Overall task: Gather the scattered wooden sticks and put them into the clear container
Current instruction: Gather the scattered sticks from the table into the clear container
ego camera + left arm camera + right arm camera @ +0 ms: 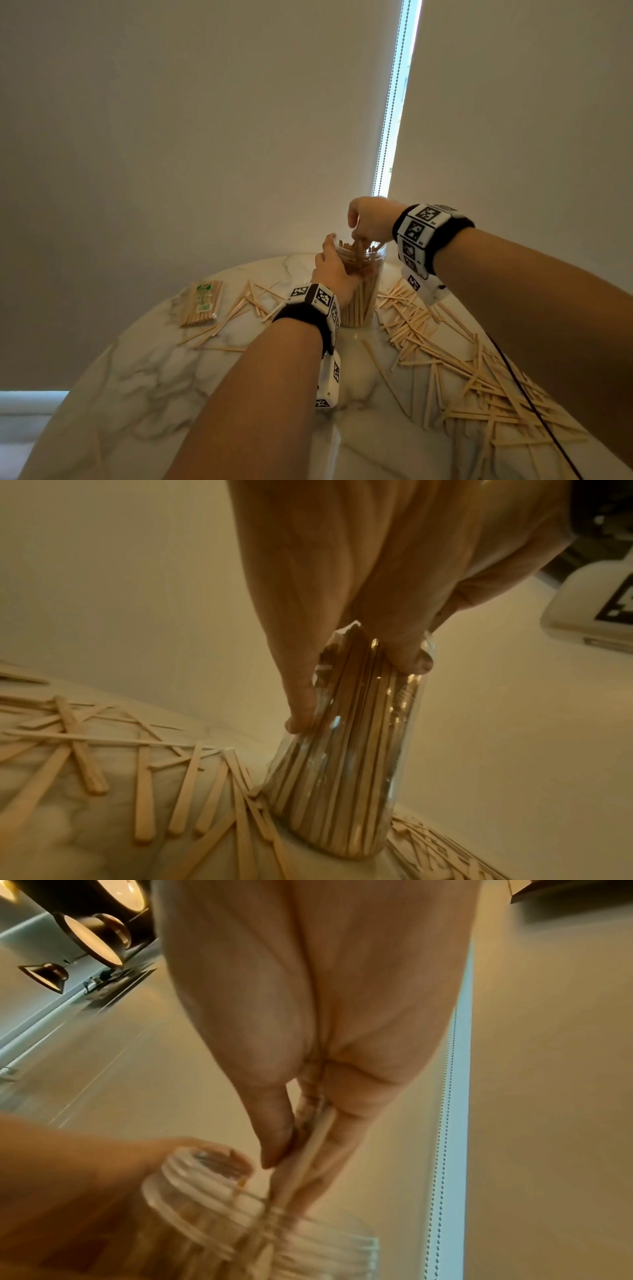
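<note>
Loose sticks [479, 380] lie scattered over the near and right side of the marble worktop [137, 377]. Further on, the left hand [330, 270] grips the upright clear jar [363, 301], already packed with sticks, thumb and fingers wrapped round its wall. Above its open mouth the right hand [370, 219] pinches a few sticks, their lower ends inside the jar. A wrapped packet of sticks [202, 303] lies far left.
</note>
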`<state>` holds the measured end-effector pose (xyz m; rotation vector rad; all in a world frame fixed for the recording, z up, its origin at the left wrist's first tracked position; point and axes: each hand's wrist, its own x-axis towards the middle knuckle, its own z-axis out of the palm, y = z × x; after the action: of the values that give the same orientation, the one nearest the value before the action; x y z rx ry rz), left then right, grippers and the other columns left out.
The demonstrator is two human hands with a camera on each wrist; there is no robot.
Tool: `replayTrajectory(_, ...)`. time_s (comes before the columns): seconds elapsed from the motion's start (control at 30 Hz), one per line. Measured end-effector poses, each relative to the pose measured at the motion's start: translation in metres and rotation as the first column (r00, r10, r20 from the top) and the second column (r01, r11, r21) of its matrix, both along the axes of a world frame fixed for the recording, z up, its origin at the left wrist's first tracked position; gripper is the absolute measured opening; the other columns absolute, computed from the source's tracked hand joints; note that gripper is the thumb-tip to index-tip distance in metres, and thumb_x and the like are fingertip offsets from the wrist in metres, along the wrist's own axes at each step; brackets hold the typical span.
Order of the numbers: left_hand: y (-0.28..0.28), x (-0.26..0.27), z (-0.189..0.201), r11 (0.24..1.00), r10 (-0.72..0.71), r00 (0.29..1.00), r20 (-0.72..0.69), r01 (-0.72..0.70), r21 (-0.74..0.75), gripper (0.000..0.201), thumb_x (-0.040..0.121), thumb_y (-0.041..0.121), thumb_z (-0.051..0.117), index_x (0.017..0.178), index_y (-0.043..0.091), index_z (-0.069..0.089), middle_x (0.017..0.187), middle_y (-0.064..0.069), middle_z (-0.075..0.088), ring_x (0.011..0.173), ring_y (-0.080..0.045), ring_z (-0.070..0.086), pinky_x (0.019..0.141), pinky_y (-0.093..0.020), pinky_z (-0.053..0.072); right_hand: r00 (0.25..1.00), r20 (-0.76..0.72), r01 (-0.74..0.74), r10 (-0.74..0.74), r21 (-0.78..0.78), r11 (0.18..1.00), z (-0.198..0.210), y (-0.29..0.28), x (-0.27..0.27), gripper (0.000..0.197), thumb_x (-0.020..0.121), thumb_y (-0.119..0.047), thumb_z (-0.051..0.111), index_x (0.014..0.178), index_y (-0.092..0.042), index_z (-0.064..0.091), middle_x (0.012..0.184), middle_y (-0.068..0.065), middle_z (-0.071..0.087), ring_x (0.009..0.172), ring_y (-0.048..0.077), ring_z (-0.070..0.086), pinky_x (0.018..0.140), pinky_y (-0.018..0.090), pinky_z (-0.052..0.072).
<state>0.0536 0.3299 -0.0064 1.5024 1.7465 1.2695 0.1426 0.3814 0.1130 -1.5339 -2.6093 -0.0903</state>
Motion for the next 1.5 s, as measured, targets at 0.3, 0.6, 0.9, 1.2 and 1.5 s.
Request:
replayTrajectory(0.3, -0.001, -0.001, 0.001, 1.000, -0.022, 1.000, 0.002, 0.022, -0.018, 0.103, 0.084, 0.038, 0.076, 0.156, 0.029, 0.003, 0.155, -0.012, 0.030, 0.134, -0.033, 0.045, 0.107, -0.046, 0.044, 0.999, -0.050, -0.004, -0.010, -0.277, 0.961, 0.003, -0.001, 0.016, 0.047, 0.103, -0.048, 0.043, 0.121, -0.010, 0.066, 0.120, 0.006, 0.064, 0.103, 0.018, 0.062, 0.087, 0.030, 0.055)
replayTrajectory(0.6, 0.000, -0.001, -0.001, 1.000, -0.020, 1.000, 0.008, 0.020, 0.000, 0.100, 0.084, 0.043, 0.075, 0.156, 0.029, 0.006, 0.153, -0.011, 0.034, 0.135, -0.031, 0.044, 0.107, -0.043, 0.041, 0.973, -0.231, -0.063, 0.002, -0.257, 0.964, 0.012, -0.004, 0.038, 0.009, 0.088, -0.015, 0.075, 0.097, -0.013, 0.076, 0.090, -0.001, 0.077, 0.084, 0.011, 0.074, 0.081, 0.024, 0.058)
replayTrajectory(0.9, 0.001, -0.001, -0.002, 1.000, -0.012, 1.000, 0.019, 0.013, -0.013, 0.099, 0.085, 0.039, 0.075, 0.155, 0.031, 0.005, 0.152, -0.011, 0.034, 0.133, -0.031, 0.045, 0.106, -0.044, 0.042, 0.999, 0.016, -0.035, 0.035, 0.012, 0.999, -0.017, 0.008, 0.020, 0.012, 0.093, -0.025, 0.067, 0.100, -0.019, 0.075, 0.100, -0.004, 0.072, 0.092, 0.012, 0.064, 0.083, 0.026, 0.052)
replayTrajectory(1.2, 0.001, -0.001, -0.004, 1.000, -0.017, 1.000, 0.016, 0.017, 0.001, 0.099, 0.085, 0.036, 0.075, 0.156, 0.030, 0.007, 0.153, -0.012, 0.033, 0.133, -0.032, 0.046, 0.107, -0.046, 0.043, 0.997, -0.079, 0.007, -0.007, -0.002, 1.000, -0.015, 0.008, 0.010, 0.015, 0.096, -0.018, 0.063, 0.109, -0.013, 0.069, 0.101, 0.001, 0.073, 0.093, 0.016, 0.069, 0.088, 0.032, 0.057)
replayTrajectory(1.5, 0.004, -0.002, -0.005, 1.000, -0.020, 1.000, 0.011, 0.020, -0.011, 0.100, 0.086, 0.036, 0.074, 0.156, 0.029, 0.003, 0.153, -0.012, 0.032, 0.134, -0.033, 0.044, 0.107, -0.045, 0.042, 0.999, 0.046, -0.001, 0.003, -0.044, 0.999, -0.023, 0.001, 0.015, 0.035, 0.101, -0.033, 0.049, 0.123, -0.013, 0.069, 0.119, 0.007, 0.069, 0.108, 0.024, 0.064, 0.087, 0.032, 0.049)
